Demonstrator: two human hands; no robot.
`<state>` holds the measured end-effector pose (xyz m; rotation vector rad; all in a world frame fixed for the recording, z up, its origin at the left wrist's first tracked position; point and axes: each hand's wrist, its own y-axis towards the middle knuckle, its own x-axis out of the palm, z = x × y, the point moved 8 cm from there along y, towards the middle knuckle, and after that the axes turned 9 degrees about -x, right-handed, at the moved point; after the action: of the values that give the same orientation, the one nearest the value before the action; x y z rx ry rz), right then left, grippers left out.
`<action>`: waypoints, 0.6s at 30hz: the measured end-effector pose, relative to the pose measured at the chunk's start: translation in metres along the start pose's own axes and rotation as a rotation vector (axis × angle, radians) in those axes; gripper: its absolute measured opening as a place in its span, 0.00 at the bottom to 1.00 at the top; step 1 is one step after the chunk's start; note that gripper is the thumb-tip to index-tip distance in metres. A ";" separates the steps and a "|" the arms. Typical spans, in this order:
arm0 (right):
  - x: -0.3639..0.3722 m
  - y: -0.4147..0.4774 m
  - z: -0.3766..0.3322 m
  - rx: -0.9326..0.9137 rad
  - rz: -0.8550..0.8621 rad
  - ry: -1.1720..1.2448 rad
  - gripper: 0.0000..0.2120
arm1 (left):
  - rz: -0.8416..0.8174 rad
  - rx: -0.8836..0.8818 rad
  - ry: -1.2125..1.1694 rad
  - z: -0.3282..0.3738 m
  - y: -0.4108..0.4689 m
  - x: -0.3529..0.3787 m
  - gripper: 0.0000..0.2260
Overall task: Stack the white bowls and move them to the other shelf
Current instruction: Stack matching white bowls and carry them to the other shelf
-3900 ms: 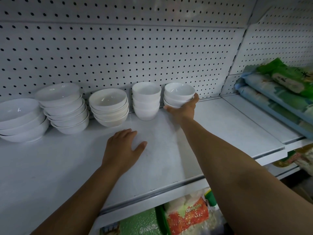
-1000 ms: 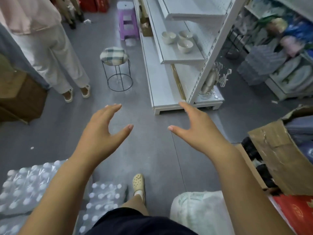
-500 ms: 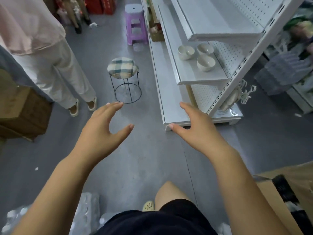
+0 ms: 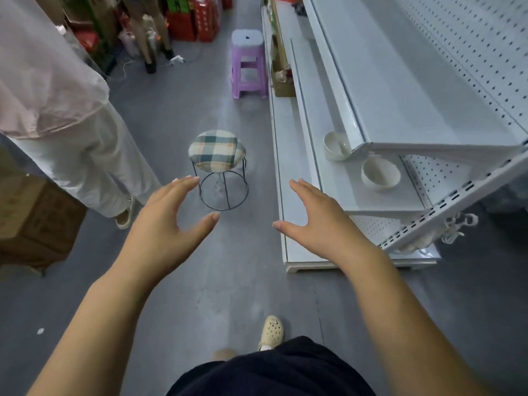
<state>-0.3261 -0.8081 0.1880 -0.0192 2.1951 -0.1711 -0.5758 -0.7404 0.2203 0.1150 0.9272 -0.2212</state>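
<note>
Overhead, the view looks down an aisle toward the shelf (image 4: 371, 202) that carries the bowls. Two show: one bowl (image 4: 380, 174) stands upright and in plain sight near the shelf's near end, and a second bowl (image 4: 335, 146) farther along is half hidden by the lip of the upper shelf (image 4: 414, 104). They stand apart, not stacked; whether more sit behind that lip cannot be told.

Left hand (image 4: 168, 224) and right hand (image 4: 320, 224) hang in the air left of the shelf and short of it, above the floor (image 4: 228, 281). Both are empty, with fingers nearly straight, thumbs spread and palms turned toward each other. This posture probably readies them to cup a bowl from both sides, since the open rims and smooth walls invite a two-sided hold.

A plaid stool (image 4: 217, 154) stands left of the shelf, a purple stool (image 4: 248, 67) beyond it by the shelf's far end, and a second person (image 4: 71, 138) and a box (image 4: 37, 221) farther left.

No writing is legible: print on the box and on the distant red packs (image 4: 197, 21) is too small to read.
</note>
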 end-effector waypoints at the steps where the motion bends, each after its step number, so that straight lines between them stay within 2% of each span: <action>1: -0.006 0.019 0.003 -0.002 -0.005 -0.012 0.42 | 0.016 -0.002 -0.008 0.003 0.017 0.001 0.30; 11: -0.012 0.175 0.024 0.034 -0.087 -0.005 0.41 | -0.016 -0.021 -0.026 -0.020 0.165 0.017 0.31; 18: -0.030 0.290 0.035 0.191 0.067 0.060 0.42 | -0.110 0.149 0.036 -0.019 0.330 0.011 0.31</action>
<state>-0.2655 -0.5227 0.1540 0.1685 2.2270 -0.3468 -0.5058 -0.4176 0.2010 0.2060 0.9531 -0.3908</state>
